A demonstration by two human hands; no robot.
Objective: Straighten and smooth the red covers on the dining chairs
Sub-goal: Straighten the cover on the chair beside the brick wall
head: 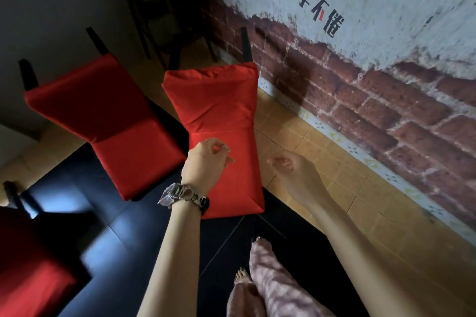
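Red cover (pixel 219 108) beside the brick wall (pixel 386 110) lies creased toward its twelve o'clock end. The left hand (pixel 206 162) hovers over its seat part, fingers loosely curled and empty. The right hand (pixel 296 170), at the cover's three o'clock, is likewise loosely curled and empty.

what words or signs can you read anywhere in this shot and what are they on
"好学不倦": painted on the white plaster wall, 好 in red, the rest in black.
Larger black character above it: cut off by the frame, unreadable.
Wristwatch: dial too blurred to read.
Red chair covers: no text.
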